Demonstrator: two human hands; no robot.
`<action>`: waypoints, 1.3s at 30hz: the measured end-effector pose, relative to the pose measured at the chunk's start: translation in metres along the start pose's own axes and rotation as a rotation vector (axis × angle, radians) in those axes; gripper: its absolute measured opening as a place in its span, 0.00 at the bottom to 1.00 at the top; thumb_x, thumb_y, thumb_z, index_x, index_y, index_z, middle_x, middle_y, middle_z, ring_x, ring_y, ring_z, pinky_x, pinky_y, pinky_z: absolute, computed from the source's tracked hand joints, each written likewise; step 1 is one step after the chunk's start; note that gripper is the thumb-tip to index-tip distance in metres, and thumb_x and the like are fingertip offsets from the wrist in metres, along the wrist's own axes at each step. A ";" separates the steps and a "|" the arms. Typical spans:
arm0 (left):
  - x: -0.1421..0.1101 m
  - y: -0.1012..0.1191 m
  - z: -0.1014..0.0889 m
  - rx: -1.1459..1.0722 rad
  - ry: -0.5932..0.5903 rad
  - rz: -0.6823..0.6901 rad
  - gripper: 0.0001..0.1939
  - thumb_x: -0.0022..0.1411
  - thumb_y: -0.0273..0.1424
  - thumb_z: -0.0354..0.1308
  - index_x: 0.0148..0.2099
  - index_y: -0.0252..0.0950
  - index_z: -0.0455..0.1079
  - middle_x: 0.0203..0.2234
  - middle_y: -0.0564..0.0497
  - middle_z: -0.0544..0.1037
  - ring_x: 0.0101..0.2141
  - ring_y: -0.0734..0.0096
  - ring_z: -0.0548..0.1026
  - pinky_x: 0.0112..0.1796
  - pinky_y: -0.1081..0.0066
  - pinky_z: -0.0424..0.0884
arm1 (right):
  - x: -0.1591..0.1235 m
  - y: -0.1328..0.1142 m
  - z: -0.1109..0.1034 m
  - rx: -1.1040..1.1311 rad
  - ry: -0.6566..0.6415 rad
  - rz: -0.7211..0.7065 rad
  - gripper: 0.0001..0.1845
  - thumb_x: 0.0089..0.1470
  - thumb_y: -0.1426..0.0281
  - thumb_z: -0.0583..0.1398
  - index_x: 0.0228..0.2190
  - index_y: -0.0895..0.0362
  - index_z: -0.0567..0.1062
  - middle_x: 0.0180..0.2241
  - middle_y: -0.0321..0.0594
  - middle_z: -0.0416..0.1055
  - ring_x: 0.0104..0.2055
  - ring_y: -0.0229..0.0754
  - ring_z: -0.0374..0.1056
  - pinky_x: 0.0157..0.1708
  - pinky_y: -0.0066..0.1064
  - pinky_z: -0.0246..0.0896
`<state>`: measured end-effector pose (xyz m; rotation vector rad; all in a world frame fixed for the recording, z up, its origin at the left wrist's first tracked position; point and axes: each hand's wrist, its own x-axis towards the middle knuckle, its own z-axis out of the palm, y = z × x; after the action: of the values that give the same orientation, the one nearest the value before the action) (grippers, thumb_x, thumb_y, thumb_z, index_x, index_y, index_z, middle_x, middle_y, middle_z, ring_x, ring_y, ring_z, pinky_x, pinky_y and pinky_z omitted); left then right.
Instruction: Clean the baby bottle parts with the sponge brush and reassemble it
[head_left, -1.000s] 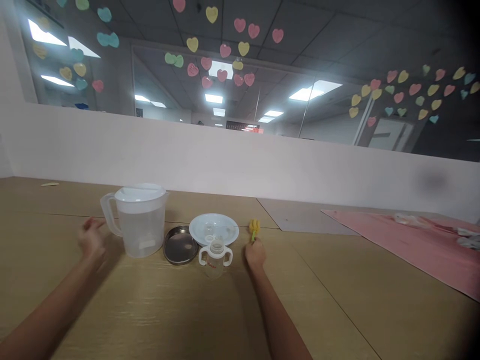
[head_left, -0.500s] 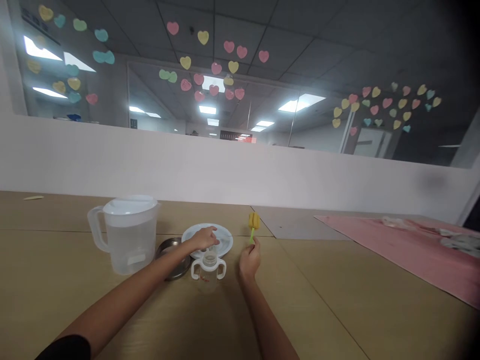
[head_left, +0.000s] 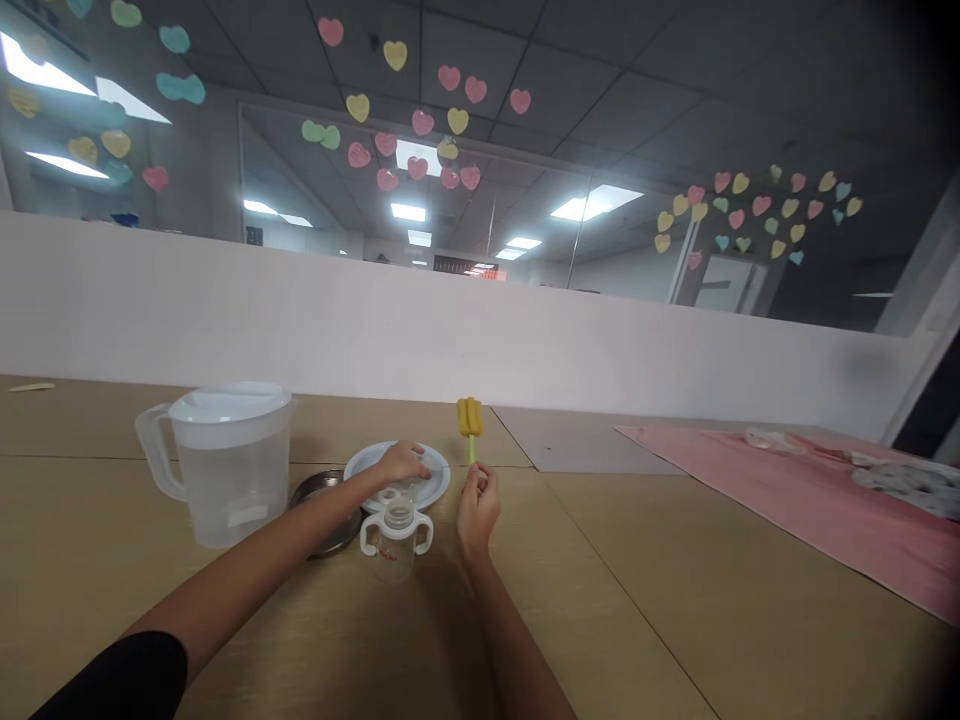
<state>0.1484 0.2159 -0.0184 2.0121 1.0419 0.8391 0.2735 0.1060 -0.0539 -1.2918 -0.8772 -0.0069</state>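
My right hand (head_left: pixel 477 503) is shut around the thin green handle of a bottle brush, and its yellow sponge head (head_left: pixel 470 417) stands upright above my fist. My left hand (head_left: pixel 403 464) reaches across a steel dish and rests on a white plate (head_left: pixel 433 482). Small clear pieces lie on the plate, partly hidden under my fingers. A clear baby bottle with two white handles (head_left: pixel 394 541) stands just in front of the plate, without its teat. A lidded plastic pitcher (head_left: pixel 226 470) holding water stands to the left.
A round steel dish (head_left: pixel 315 486) lies between pitcher and plate, partly under my left forearm. A pink mat (head_left: pixel 780 500) with crumpled items on it lies to the right, beside a grey board (head_left: pixel 577 440). A white partition runs along the table's far edge.
My left hand has gone from beside the pitcher onto the plate. My right hand has lifted the brush higher and shifted left. The view has also drifted slightly.
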 end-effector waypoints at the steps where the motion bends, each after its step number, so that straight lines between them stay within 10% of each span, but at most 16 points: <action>1: 0.000 0.001 -0.005 -0.013 0.022 0.003 0.28 0.40 0.30 0.64 0.46 0.30 0.68 0.23 0.52 0.76 0.28 0.66 0.74 0.27 0.72 0.66 | -0.002 -0.002 0.000 -0.002 -0.012 -0.022 0.26 0.55 0.52 0.49 0.39 0.60 0.70 0.23 0.37 0.67 0.26 0.40 0.63 0.29 0.28 0.55; 9: 0.002 0.009 -0.036 -0.145 0.208 0.131 0.30 0.41 0.24 0.61 0.50 0.34 0.63 0.23 0.57 0.72 0.27 0.72 0.74 0.31 0.73 0.69 | -0.016 0.000 0.005 -0.186 -0.212 -0.224 0.26 0.57 0.52 0.47 0.36 0.59 0.74 0.26 0.40 0.72 0.25 0.39 0.65 0.27 0.26 0.55; 15: 0.002 0.023 -0.056 -0.270 0.335 0.245 0.27 0.42 0.26 0.62 0.48 0.36 0.64 0.24 0.57 0.73 0.26 0.74 0.74 0.33 0.73 0.70 | -0.012 0.005 0.004 -0.378 -0.106 -0.219 0.30 0.59 0.51 0.43 0.35 0.58 0.75 0.23 0.41 0.73 0.22 0.40 0.65 0.23 0.26 0.51; 26: -0.005 0.041 -0.083 -0.413 0.477 0.254 0.27 0.41 0.33 0.68 0.45 0.35 0.65 0.25 0.53 0.76 0.31 0.68 0.76 0.39 0.66 0.71 | -0.010 0.011 0.001 -0.519 -0.206 -0.705 0.20 0.61 0.62 0.50 0.31 0.57 0.78 0.22 0.42 0.74 0.21 0.35 0.65 0.23 0.25 0.49; 39: -0.032 0.011 -0.103 -0.411 0.558 0.088 0.20 0.55 0.30 0.57 0.50 0.34 0.59 0.28 0.53 0.72 0.28 0.76 0.73 0.35 0.67 0.74 | -0.009 -0.011 0.002 -0.332 -0.053 -0.274 0.27 0.59 0.52 0.45 0.33 0.59 0.74 0.27 0.43 0.74 0.26 0.40 0.66 0.26 0.27 0.51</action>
<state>0.0557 0.2136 0.0386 1.5135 0.9692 1.5791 0.2612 0.0997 -0.0495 -1.4728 -1.1268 -0.3483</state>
